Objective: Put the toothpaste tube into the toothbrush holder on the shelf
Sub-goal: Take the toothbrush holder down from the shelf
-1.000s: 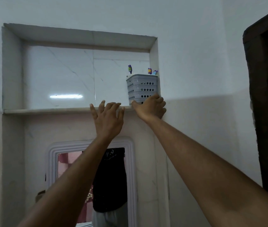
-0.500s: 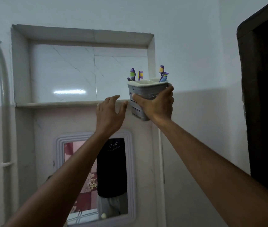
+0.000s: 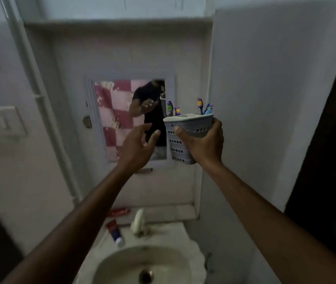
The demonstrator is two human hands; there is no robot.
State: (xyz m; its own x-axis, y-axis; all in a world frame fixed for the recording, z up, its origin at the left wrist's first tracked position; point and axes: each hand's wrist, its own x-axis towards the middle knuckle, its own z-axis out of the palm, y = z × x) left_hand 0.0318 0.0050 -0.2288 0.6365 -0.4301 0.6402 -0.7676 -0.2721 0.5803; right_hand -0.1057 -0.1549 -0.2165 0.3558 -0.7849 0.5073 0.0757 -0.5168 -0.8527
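Observation:
My right hand (image 3: 205, 143) grips a grey perforated toothbrush holder (image 3: 178, 147) with several colourful toothbrushes (image 3: 201, 105) sticking out, held in the air in front of the mirror. My left hand (image 3: 137, 148) hovers just left of the holder with its fingers spread and nothing in it. A red, white and blue toothpaste tube (image 3: 115, 232) lies on the sink's back left rim. A second red tube (image 3: 120, 212) lies on the ledge behind it. The shelf (image 3: 117, 24) runs across the top of the view, above the mirror.
A white washbasin (image 3: 187, 261) with a tap (image 3: 138, 222) sits below my arms. A framed mirror (image 3: 122, 119) hangs on the wall. A white pipe (image 3: 38, 95) runs down the left wall beside a switch plate (image 3: 1, 121). A dark doorway (image 3: 331, 160) is at right.
My right hand has lifted the holder off the shelf and brought it down to mirror height. The view has tilted down, showing the sink and the tubes. My left hand came down alongside.

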